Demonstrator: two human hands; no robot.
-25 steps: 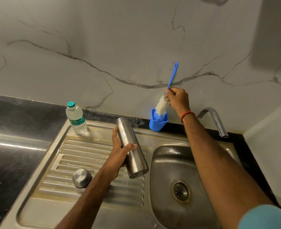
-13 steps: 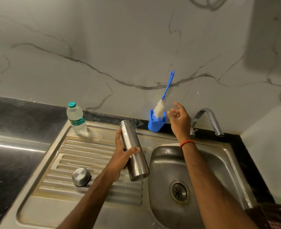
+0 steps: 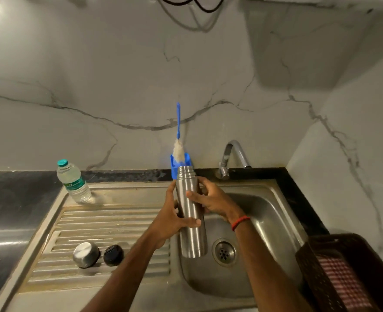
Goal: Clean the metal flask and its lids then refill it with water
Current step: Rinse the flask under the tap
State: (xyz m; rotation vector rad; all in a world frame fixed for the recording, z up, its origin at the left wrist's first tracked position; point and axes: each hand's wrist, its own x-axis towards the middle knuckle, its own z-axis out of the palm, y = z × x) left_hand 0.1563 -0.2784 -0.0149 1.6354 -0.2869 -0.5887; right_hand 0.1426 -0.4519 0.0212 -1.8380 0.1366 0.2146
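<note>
Uncapped cylindrical steel flask [image 3: 192, 238] near-upright, mouth up, over steel sink basin [image 3: 266, 213]; left hand [image 3: 170, 221] wraps its middle, right hand [image 3: 215, 202] grips higher (fingers curled round it); curved chrome tap [image 3: 236, 149] behind-right, nearer right hand.

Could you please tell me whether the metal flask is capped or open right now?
Open: the metal flask has a bare threaded neck; its steel cap and black inner lid lie on the drainboard.

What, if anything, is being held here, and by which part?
Both hands hold the flask. The left hand grips its middle, and the right hand grips its upper body just below the threaded neck.
</note>
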